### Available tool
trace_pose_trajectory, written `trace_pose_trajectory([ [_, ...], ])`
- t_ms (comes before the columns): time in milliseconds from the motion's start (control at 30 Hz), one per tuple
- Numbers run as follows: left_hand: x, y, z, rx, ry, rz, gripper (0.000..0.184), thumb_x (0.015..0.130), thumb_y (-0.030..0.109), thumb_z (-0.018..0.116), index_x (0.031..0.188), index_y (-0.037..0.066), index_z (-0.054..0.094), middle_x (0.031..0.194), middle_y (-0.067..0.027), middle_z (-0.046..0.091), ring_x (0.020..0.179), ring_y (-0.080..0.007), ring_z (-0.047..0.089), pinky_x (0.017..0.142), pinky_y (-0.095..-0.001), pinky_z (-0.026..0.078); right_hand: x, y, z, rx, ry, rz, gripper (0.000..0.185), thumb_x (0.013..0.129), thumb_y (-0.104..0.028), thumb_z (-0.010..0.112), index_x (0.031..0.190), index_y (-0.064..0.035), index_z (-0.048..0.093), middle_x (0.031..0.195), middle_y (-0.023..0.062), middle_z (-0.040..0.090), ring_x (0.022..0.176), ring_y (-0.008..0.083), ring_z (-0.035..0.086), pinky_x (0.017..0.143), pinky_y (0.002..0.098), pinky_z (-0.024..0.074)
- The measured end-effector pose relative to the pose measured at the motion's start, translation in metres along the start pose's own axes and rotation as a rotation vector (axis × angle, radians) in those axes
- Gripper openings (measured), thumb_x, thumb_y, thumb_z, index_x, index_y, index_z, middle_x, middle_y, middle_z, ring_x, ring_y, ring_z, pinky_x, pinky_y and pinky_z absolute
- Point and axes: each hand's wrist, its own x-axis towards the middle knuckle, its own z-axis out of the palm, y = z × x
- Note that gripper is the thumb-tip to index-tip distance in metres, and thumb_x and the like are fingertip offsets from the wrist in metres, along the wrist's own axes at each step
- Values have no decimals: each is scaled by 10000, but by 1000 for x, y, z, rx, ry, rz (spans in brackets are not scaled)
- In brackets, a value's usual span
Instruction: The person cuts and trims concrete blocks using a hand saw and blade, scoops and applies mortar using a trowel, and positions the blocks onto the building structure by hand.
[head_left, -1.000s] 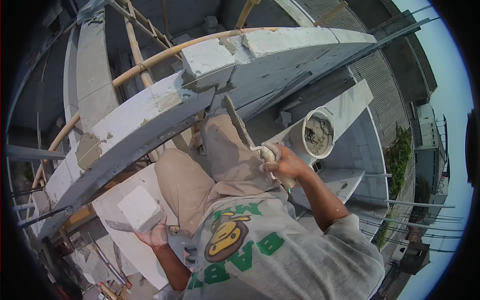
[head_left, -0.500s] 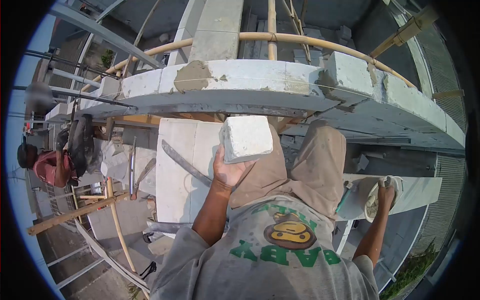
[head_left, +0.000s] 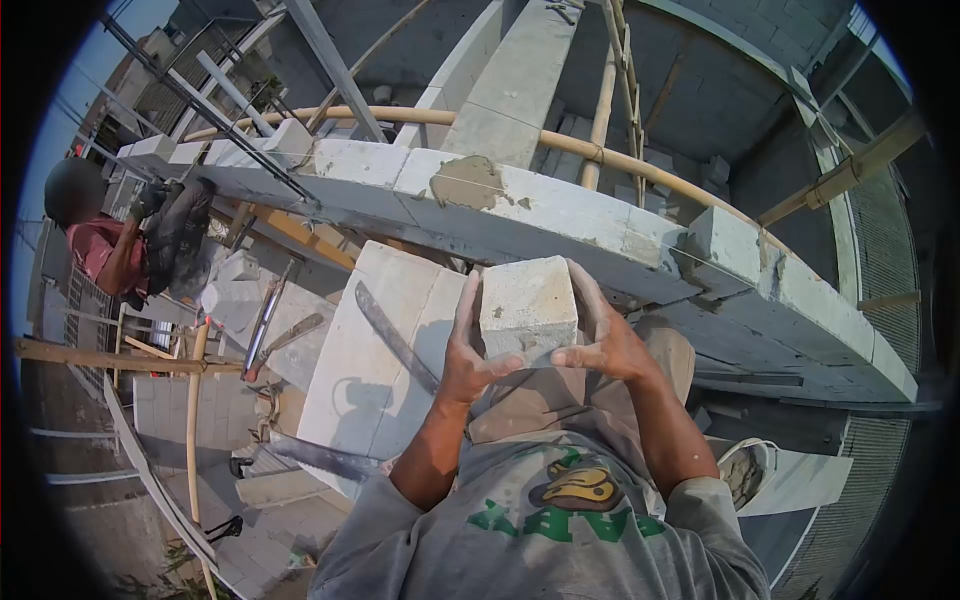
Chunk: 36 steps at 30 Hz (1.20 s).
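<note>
A pale, roughly cube-shaped masonry block [head_left: 528, 310] is held up in front of my lap. My left hand [head_left: 470, 345] wraps its left side and my right hand [head_left: 605, 335] its right side, thumbs toward the near lower edge. Just beyond it runs the white block wall [head_left: 560, 205], with a grey mortar patch [head_left: 468, 182] on top and a cut block [head_left: 722, 248] standing on it at the right. Down by my right forearm sits a bucket [head_left: 748, 472] with grey mortar inside.
Large white blocks [head_left: 345, 335] lie to my left, with a long curved blade [head_left: 388, 330] across them. Another saw-like blade [head_left: 320, 457] is nearer. A co-worker [head_left: 115, 235] sits by the wall at far left. Bamboo poles [head_left: 600, 150] cross behind the wall.
My right hand has left the bucket and come onto the block's right side. The block, held by my left hand alone before, has turned. The view has tilted and shifted.
</note>
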Motion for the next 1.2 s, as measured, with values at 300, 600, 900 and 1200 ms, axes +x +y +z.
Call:
trace_pose_trajectory([
  [300,22,-12,-27,308,139,140,1043,749,351,804,1482,-32,169,1489,-201,308,1369,-291,324,1106,-405,272,67,-102,-28,-395,204,-346,1112,509,-505,870,1394,-10,414,1355,205,458,1260,329,464,1040,414,368],
  [600,25,-59,-88,761,565,1,795,767,251,771,1391,-29,366,1420,-234,395,1337,-347,364,1088,-447,310,253,-74,-26,-979,110,-137,947,509,-439,869,1263,23,526,1176,256,543,1122,397,517,971,433,432],
  [900,103,-77,-78,1189,555,255,903,712,269,808,1410,-10,308,1418,-222,387,1345,-402,317,1110,-486,265,270,-54,3,-1066,-4,-117,1023,527,-470,866,1345,-7,462,1229,247,506,1159,397,489,1018,422,394],
  [1200,160,-70,-65,1160,658,292,1052,693,477,783,1447,13,215,1445,-236,337,1363,-404,287,1067,-649,181,269,-47,15,-1198,-28,-133,955,606,-487,837,1366,-50,457,1271,252,491,1216,416,461,1015,452,403],
])
